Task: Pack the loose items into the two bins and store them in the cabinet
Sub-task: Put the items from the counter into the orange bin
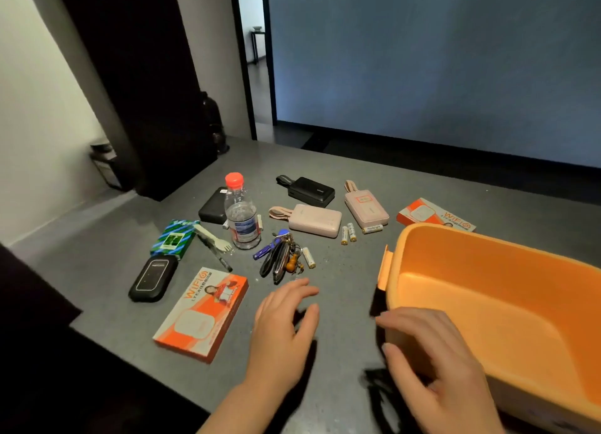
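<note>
Packing had barely begun: my hands, left (286, 316) and right (432, 359), hovered open and empty; the bin (507, 303) at three o'clock looked empty, items unpacked on the counter (341, 271).

empty orange bin (507, 290) right of scattered items (279, 254).

Grey speckled tabletop (341, 336) all round. Big orange bin (507, 307) at three o'clock, plain inside. Orange-and-white WiFi box (201, 313) at seven o'clock, its twin (435, 215) at one. Two pale pink power banks (314, 220) (367, 208) up at twelve, two black ones (310, 191) (213, 206) beyond. Clear bottle (240, 219), red cap (234, 179). Green-and-blue striped packet (174, 241) at ten. Glossy black router (153, 279) at nine. White-and-yellow batteries (348, 232).
</note>
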`<action>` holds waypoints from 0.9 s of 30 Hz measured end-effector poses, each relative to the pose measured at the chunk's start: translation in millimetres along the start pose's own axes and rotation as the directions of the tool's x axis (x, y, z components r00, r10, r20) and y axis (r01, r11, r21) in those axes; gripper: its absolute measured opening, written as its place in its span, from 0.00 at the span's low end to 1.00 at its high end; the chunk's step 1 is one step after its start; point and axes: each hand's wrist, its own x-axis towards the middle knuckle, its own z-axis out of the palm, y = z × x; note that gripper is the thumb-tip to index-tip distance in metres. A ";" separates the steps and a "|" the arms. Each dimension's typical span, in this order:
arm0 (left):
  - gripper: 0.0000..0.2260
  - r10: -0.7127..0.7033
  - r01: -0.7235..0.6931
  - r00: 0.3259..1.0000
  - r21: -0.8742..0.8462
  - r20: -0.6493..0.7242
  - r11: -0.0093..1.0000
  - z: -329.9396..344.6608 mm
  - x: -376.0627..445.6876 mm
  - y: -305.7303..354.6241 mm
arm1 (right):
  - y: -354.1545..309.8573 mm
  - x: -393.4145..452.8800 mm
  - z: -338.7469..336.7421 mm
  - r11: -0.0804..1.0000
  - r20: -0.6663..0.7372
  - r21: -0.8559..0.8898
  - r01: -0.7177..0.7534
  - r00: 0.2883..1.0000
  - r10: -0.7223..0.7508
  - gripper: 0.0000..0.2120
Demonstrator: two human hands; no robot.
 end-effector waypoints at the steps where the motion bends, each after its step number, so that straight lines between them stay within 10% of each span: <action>1: 0.12 -0.030 0.030 0.999 0.001 -0.013 1.000 -7.1 2.2 -10.0 | -2.6 1.2 15.0 1.000 0.032 0.002 0.029 0.999 -0.029 0.08; 16: 0.11 -0.085 0.083 0.989 0.026 0.118 0.996 -27.5 123.5 -89.2 | 67.0 104.6 175.3 0.827 0.102 -0.105 -0.553 0.821 0.562 0.07; 27: 0.20 -0.065 0.022 0.980 0.221 0.188 0.975 -0.7 168.7 -103.4 | 86.2 139.3 208.8 0.719 0.104 -0.435 -0.543 0.762 0.639 0.11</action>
